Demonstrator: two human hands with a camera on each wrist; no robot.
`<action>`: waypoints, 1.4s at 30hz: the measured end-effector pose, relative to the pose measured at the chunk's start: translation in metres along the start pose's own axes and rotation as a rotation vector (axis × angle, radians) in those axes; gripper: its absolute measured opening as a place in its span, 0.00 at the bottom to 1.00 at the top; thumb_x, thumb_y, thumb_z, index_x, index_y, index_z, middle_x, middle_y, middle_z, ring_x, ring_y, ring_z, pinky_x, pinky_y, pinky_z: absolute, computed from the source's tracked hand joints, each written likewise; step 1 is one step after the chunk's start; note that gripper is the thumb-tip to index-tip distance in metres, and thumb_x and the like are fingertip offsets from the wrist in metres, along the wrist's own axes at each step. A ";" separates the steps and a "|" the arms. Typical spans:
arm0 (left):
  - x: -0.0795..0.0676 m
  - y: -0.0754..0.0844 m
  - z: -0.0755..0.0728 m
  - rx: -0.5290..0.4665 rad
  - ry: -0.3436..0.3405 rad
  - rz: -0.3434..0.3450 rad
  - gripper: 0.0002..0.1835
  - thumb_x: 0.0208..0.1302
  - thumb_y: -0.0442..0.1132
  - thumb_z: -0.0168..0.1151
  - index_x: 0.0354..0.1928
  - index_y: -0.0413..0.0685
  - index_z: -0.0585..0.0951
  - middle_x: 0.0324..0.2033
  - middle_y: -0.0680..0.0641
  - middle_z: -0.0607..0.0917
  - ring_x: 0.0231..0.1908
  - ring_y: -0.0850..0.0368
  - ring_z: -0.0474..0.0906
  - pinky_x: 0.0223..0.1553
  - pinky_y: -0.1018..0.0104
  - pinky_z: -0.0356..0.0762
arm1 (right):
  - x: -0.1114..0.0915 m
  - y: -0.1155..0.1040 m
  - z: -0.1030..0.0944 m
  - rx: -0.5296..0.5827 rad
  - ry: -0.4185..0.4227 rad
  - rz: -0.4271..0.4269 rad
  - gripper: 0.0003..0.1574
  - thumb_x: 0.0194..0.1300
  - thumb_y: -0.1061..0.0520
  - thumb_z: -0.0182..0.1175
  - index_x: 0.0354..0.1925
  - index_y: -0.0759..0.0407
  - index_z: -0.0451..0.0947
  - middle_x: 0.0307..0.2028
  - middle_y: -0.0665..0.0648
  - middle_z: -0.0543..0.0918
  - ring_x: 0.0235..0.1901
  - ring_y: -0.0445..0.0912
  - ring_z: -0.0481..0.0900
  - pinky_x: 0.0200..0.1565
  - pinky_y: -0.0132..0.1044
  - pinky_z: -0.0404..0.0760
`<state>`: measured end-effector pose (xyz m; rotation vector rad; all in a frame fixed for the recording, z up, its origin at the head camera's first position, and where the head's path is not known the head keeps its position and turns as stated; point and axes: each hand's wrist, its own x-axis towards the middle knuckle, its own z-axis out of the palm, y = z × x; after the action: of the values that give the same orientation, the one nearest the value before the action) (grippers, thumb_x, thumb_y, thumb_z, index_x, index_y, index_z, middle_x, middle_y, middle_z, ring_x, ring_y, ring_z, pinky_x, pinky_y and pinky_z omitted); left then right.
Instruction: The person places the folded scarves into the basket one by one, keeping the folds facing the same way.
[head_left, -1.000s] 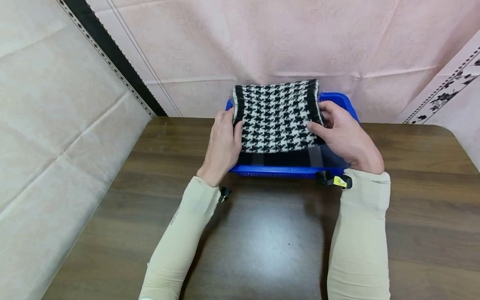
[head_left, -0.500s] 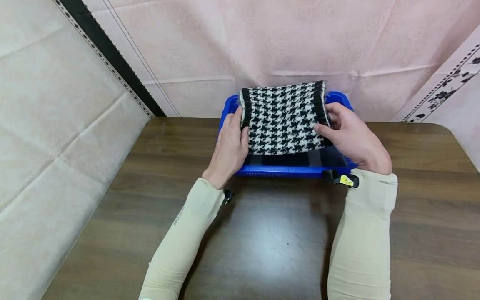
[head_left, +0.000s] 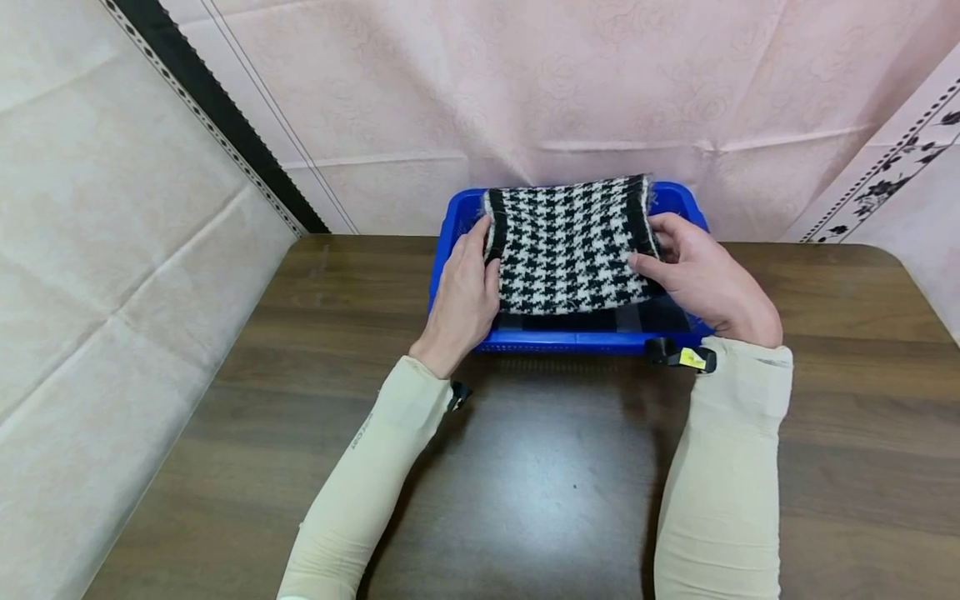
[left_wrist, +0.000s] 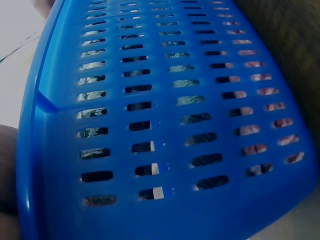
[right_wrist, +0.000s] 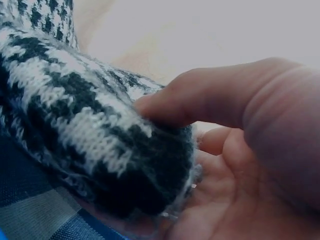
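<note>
A folded black-and-white houndstooth knitted scarf lies over a blue plastic basket, inside the basket's outline in the head view. My left hand holds the scarf's left edge, thumb along the top face and fingers at the side. On the opposite edge, my right hand pinches it. The right wrist view shows the right thumb on top of the thick fold, with fingers beneath. Below the scarf, a dark checked cloth shows in the basket. Slotted basket wall fills the left wrist view.
The basket stands at the back of a brown wooden table, close against a pale pink cloth backdrop. Another pale cloth hangs along the left side. Through the basket's slots, a pinkish thing shows.
Both hands have shifted to the right with the scarf, which now sits centrally over the basket. In the last half second its far edge has come down slightly.
</note>
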<state>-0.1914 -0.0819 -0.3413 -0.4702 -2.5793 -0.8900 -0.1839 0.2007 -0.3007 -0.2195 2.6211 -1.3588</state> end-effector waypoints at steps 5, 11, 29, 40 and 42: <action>0.000 0.000 0.000 0.027 -0.016 -0.011 0.29 0.78 0.32 0.50 0.77 0.43 0.61 0.63 0.37 0.77 0.61 0.44 0.76 0.64 0.52 0.74 | 0.003 0.001 0.000 -0.002 -0.034 0.009 0.33 0.78 0.47 0.55 0.73 0.57 0.59 0.65 0.63 0.77 0.59 0.50 0.74 0.62 0.44 0.66; -0.001 -0.001 0.001 0.044 -0.047 -0.015 0.21 0.77 0.30 0.49 0.68 0.51 0.72 0.54 0.40 0.81 0.51 0.47 0.78 0.52 0.52 0.79 | 0.006 0.001 0.000 -0.025 -0.083 0.032 0.36 0.78 0.50 0.53 0.75 0.59 0.54 0.65 0.66 0.76 0.60 0.54 0.73 0.61 0.49 0.67; 0.003 -0.002 -0.001 0.073 -0.258 -0.028 0.23 0.77 0.28 0.42 0.69 0.51 0.70 0.63 0.41 0.76 0.61 0.49 0.75 0.60 0.55 0.77 | 0.008 0.007 0.000 -0.112 -0.072 0.005 0.30 0.79 0.51 0.52 0.71 0.61 0.60 0.60 0.65 0.80 0.51 0.50 0.76 0.51 0.39 0.70; 0.004 -0.004 -0.002 0.111 -0.337 -0.033 0.27 0.75 0.27 0.42 0.73 0.49 0.68 0.65 0.39 0.75 0.64 0.50 0.72 0.66 0.57 0.74 | 0.013 0.013 0.003 -0.137 -0.084 0.018 0.32 0.79 0.51 0.52 0.71 0.65 0.58 0.55 0.65 0.79 0.48 0.51 0.75 0.48 0.40 0.70; 0.004 -0.003 -0.002 0.113 -0.348 -0.057 0.27 0.76 0.28 0.42 0.73 0.49 0.68 0.64 0.39 0.75 0.63 0.50 0.73 0.64 0.56 0.76 | 0.012 0.014 0.003 -0.135 -0.091 0.026 0.32 0.79 0.51 0.52 0.71 0.65 0.59 0.56 0.65 0.79 0.48 0.52 0.75 0.48 0.41 0.70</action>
<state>-0.1957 -0.0846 -0.3397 -0.5645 -2.9525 -0.7279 -0.1956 0.2039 -0.3146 -0.2586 2.6322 -1.1371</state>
